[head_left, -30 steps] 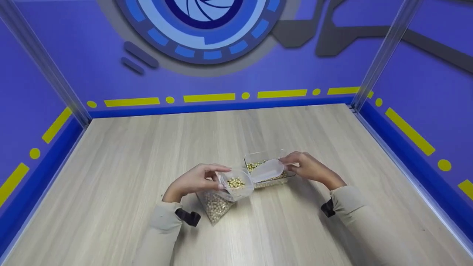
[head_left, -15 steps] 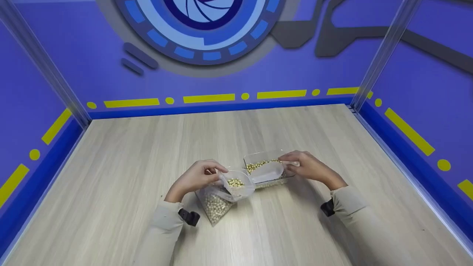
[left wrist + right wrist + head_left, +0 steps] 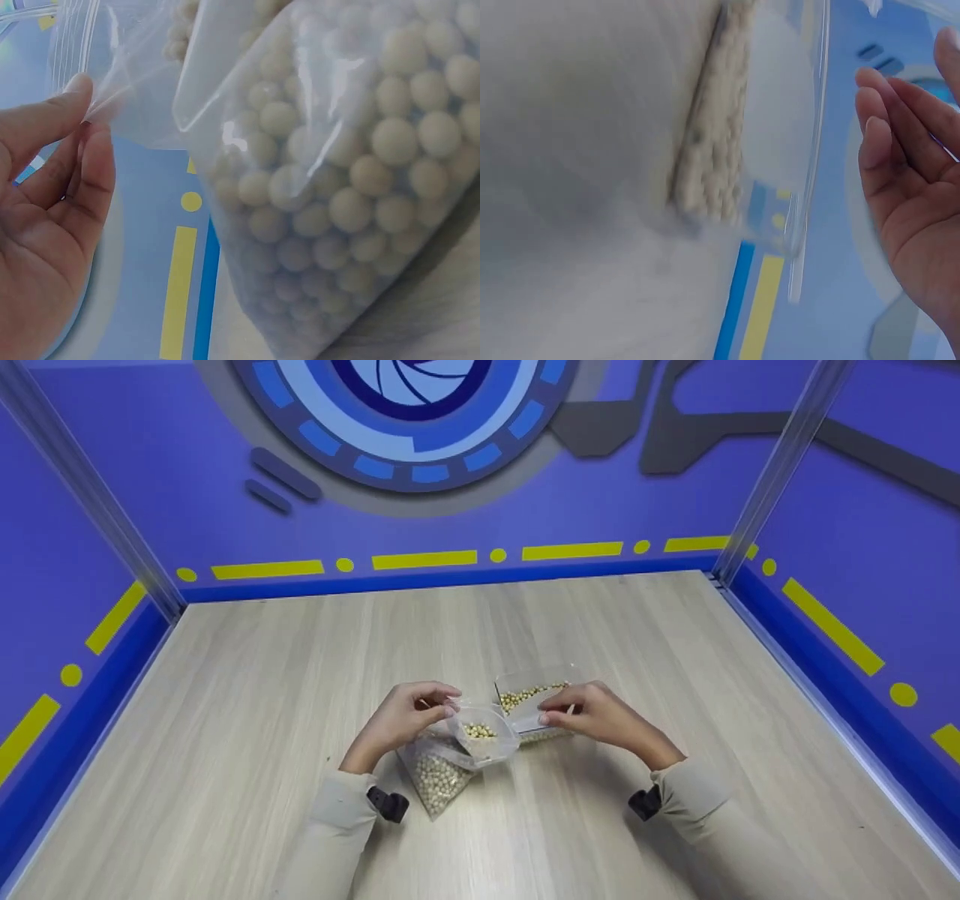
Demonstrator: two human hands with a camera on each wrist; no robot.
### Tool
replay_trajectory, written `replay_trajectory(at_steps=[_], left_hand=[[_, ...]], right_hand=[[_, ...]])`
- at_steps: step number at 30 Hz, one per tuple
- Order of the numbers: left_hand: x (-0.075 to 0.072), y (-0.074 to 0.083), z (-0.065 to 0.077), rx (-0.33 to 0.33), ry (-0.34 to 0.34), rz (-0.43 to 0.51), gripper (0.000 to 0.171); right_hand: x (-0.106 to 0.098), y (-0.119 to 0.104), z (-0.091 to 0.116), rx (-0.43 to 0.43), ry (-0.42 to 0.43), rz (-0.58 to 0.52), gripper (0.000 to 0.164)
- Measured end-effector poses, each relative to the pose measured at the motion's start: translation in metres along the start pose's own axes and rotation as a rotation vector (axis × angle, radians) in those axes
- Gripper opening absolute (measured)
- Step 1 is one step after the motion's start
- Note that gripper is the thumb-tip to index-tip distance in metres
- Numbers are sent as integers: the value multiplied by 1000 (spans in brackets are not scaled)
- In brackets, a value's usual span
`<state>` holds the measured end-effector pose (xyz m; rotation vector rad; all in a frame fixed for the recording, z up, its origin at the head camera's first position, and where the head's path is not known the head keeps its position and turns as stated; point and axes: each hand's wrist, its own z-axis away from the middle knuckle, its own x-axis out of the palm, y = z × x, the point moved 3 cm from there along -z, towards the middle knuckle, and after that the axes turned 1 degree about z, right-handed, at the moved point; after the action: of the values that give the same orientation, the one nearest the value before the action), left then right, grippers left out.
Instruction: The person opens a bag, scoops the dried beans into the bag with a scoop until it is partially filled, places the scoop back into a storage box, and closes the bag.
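A clear zip bag of pale, round dried beans leans on the table with its mouth spread; more beans show inside the mouth. My left hand pinches the bag's zip edge between thumb and fingers, as the left wrist view also shows, with the bag's bulging side beside the hand. Right of the bag stands a clear plastic box part-filled with the same beans. A translucent scoop lies in the box. My right hand hovers over the box, fingers loosely bent, holding nothing.
The wooden table stretches away behind and to both sides of the bag and box. Blue-purple panels with yellow dashes enclose its back and sides. A black wrist camera sits on each sleeve.
My right hand has let go of the scoop, leaving it in the box, and moved left toward the bag. My left hand has shifted slightly along the bag's edge.
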<state>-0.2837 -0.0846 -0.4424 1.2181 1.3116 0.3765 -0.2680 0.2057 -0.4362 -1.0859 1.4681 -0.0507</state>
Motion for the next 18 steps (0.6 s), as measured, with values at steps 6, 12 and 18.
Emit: replay_trajectory(at_steps=[6, 12, 18], left_hand=[[0, 0, 0, -43, 16, -4, 21], [0, 0, 0, -70, 54, -17, 11], [-2, 0, 1, -112, 115, -21, 6]], right_hand=[[21, -13, -3, -41, -83, -14, 33], [36, -22, -6, -79, -112, 11, 22], [40, -24, -10, -40, -102, -18, 15]])
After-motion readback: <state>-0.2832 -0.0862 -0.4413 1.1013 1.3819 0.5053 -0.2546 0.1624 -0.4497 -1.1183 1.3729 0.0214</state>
